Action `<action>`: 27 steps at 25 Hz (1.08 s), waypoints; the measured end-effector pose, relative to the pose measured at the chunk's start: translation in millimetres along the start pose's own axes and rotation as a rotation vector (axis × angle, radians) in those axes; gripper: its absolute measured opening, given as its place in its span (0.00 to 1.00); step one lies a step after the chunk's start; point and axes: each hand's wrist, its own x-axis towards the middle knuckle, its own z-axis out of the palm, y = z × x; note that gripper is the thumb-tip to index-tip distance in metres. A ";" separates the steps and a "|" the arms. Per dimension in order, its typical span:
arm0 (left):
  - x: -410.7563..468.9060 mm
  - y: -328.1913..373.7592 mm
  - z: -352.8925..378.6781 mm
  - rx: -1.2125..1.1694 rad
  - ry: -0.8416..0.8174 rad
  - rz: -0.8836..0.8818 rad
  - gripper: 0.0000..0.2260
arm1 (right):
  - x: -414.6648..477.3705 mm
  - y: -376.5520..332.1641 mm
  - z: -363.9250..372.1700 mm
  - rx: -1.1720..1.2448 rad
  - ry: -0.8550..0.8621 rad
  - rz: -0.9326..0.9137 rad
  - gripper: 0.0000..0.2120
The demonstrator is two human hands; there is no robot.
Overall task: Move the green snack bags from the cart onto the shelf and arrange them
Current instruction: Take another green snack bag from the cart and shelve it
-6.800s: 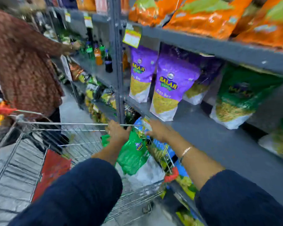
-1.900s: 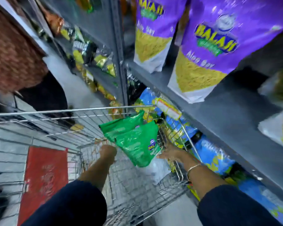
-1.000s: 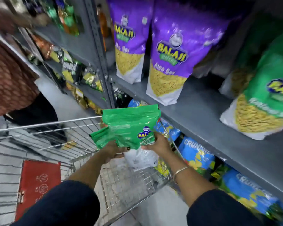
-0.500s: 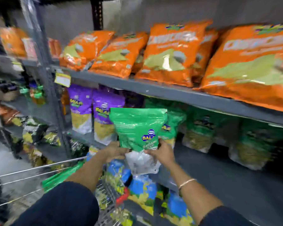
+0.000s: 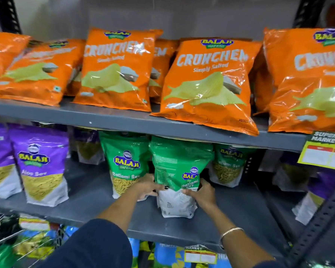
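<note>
A green Ratlami Sev snack bag (image 5: 179, 171) stands upright on the grey middle shelf (image 5: 97, 202), its back panel facing me. My left hand (image 5: 148, 187) grips its lower left side and my right hand (image 5: 203, 194) grips its lower right side. Just left of it stands another green bag (image 5: 126, 161), and a third green bag (image 5: 228, 163) stands further back on the right. The wire cart (image 5: 17, 242) shows at the bottom left with something green (image 5: 0, 256) in it.
Purple Aloo Sev bags (image 5: 40, 163) fill the left of the same shelf. Orange Crunchem bags (image 5: 207, 84) line the shelf above. A yellow price tag (image 5: 325, 151) hangs at the right. Blue bags (image 5: 162, 254) sit on the shelf below. Bare shelf lies in front right.
The green bag has gone from mid-air in front of the shelves down onto the middle shelf, beside the other green bag. Both hands still hold it. My view has moved closer.
</note>
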 end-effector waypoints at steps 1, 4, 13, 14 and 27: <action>4.2 -0.1 2.1 0.009 -0.011 0.013 0.21 | 3.7 4.9 1.7 0.001 0.015 0.002 0.24; 10.0 -4.3 4.7 -0.015 -0.047 0.050 0.18 | 8.8 16.5 8.8 0.021 0.037 0.058 0.24; 10.0 -11.8 -2.2 -0.042 -0.100 0.033 0.14 | 8.3 19.4 15.1 0.065 -0.021 0.294 0.29; 10.0 -13.1 -3.3 -0.024 -0.089 0.038 0.15 | 9.1 21.8 15.6 0.056 0.005 0.283 0.24; 1.9 4.0 31.4 0.259 -0.108 0.184 0.36 | -5.5 36.7 4.9 -0.050 -0.115 0.071 0.39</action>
